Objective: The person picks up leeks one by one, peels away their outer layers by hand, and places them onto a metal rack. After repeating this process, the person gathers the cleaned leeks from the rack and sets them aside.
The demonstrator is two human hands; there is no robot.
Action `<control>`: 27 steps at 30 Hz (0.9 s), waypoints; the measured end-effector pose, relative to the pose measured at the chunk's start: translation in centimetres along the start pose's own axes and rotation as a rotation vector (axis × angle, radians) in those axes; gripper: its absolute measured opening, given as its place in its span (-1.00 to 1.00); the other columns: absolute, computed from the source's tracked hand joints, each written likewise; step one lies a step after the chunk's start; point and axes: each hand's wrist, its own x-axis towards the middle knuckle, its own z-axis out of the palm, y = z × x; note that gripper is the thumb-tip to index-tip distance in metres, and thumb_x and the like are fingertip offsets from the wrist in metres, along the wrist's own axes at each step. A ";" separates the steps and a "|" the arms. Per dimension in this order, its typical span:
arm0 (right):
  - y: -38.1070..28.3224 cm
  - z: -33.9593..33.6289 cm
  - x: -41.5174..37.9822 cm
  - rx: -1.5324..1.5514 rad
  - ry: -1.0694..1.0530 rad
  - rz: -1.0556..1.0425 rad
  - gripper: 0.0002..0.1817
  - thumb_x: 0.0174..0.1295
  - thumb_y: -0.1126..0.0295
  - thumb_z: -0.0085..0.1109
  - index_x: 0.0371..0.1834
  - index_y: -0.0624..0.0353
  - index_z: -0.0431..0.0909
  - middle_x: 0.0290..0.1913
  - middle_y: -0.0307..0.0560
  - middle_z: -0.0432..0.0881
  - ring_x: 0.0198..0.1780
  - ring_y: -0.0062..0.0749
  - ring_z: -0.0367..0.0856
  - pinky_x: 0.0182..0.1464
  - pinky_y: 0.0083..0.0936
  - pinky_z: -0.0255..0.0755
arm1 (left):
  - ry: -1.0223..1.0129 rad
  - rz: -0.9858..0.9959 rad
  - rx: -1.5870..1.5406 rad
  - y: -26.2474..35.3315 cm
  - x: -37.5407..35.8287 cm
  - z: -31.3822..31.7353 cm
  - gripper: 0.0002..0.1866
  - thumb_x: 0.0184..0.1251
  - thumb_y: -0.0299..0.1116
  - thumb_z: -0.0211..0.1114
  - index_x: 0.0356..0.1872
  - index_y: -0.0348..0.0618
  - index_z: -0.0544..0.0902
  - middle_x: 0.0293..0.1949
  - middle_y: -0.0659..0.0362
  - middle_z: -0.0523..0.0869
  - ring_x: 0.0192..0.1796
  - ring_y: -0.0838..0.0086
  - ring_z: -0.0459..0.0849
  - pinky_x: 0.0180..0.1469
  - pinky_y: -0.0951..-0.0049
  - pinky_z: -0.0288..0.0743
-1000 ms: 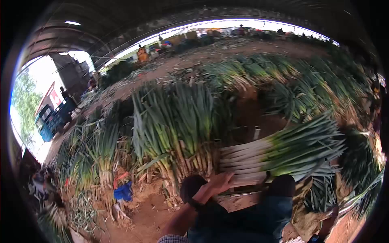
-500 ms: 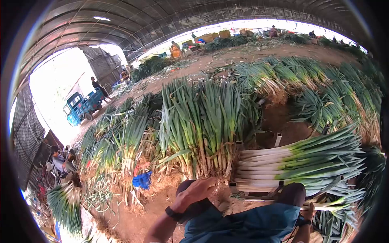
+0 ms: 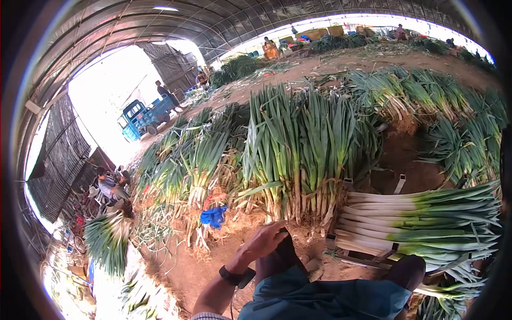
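Observation:
My left hand (image 3: 261, 243), a watch (image 3: 236, 276) on its wrist, is over my left knee with the fingers stretched forward and nothing visible in them. Ahead of it stand tall unpeeled leeks (image 3: 304, 144), green tops up and brown, dry stems below. To the right, cleaned leeks (image 3: 405, 218) with white stems lie in a metal frame (image 3: 368, 260). My right hand is hidden behind my right knee. Beside that knee a single leek (image 3: 442, 290) lies with its white end towards my leg; whether the hand holds it cannot be seen.
Leek bundles (image 3: 194, 165) extend along the left, with a blue cloth (image 3: 214, 217) before them. More bundles (image 3: 405, 98) lie at the back right. People (image 3: 109, 186) sit at the left, and a blue three-wheeled truck (image 3: 149, 117) stands by the bright opening.
The view has swung left, so the scene sits further right. My right hand, earlier visible at the white end of a leek, is now out of sight. My left hand stays by the knee.

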 end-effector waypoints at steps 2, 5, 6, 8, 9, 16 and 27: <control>-0.1 0.3 -0.2 0.004 -0.007 0.020 -0.31 0.01 0.29 0.48 0.25 0.27 0.49 0.12 0.14 0.64 0.14 0.00 0.62 0.19 -0.22 0.52 | 0.050 -0.067 -0.007 -1.3 -0.8 -0.6 -0.53 0.43 -0.21 0.27 0.27 -0.23 0.53 -0.12 -0.14 0.75 -0.06 -0.06 0.73 -0.04 0.11 0.61; 0.3 0.1 -0.5 0.014 -0.003 0.045 -0.30 0.02 0.28 0.46 0.27 0.26 0.48 0.13 0.15 0.63 0.15 0.01 0.62 0.19 -0.21 0.51 | 0.085 -0.276 -0.078 -2.7 -1.2 -1.2 -0.51 0.40 -0.19 0.32 0.24 -0.25 0.56 -0.01 -0.18 0.74 0.02 0.00 0.74 0.00 0.14 0.62; 0.4 0.0 -0.6 0.021 0.001 0.056 -0.30 0.02 0.28 0.45 0.28 0.26 0.47 0.14 0.16 0.63 0.15 0.02 0.62 0.19 -0.21 0.51 | 0.071 -0.318 -0.041 -3.3 -1.2 -1.7 -0.51 0.39 -0.19 0.33 0.25 -0.25 0.56 0.02 -0.19 0.73 0.06 -0.01 0.73 0.04 0.14 0.61; 0.6 -0.3 -0.8 0.032 0.000 0.064 -0.29 0.03 0.27 0.44 0.29 0.26 0.46 0.14 0.16 0.63 0.15 0.02 0.61 0.19 -0.20 0.50 | 0.117 -0.278 0.057 -4.6 -0.8 -1.9 -0.51 0.38 -0.23 0.33 0.25 -0.26 0.55 0.06 -0.21 0.71 0.12 -0.04 0.70 0.11 0.12 0.57; 0.7 -0.5 -1.2 0.040 -0.006 0.067 -0.29 0.03 0.27 0.43 0.29 0.26 0.46 0.15 0.17 0.62 0.15 0.02 0.61 0.19 -0.20 0.50 | 0.170 -0.197 0.120 -5.1 -0.4 -1.7 -0.51 0.38 -0.26 0.32 0.26 -0.28 0.55 0.07 -0.22 0.70 0.14 -0.06 0.68 0.14 0.10 0.55; 0.8 -0.5 -2.1 0.112 0.003 0.108 -0.27 0.06 0.25 0.39 0.34 0.25 0.42 0.17 0.19 0.61 0.16 0.04 0.61 0.20 -0.18 0.49 | 0.405 0.250 0.412 8.3 10.1 -6.8 -0.16 0.34 -0.31 0.35 0.54 -0.33 0.10 0.49 -0.28 0.21 0.53 -0.20 0.14 0.52 -0.07 0.08; 2.8 -1.6 -1.8 0.218 -0.002 0.217 -0.25 0.09 0.23 0.32 0.40 0.23 0.36 0.21 0.23 0.59 0.17 0.07 0.59 0.21 -0.15 0.46 | -0.091 -0.359 0.291 -12.4 6.4 0.4 -0.20 0.33 -0.12 0.33 0.50 -0.12 0.17 -0.07 -0.27 0.71 -0.01 -0.17 0.70 0.00 -0.12 0.54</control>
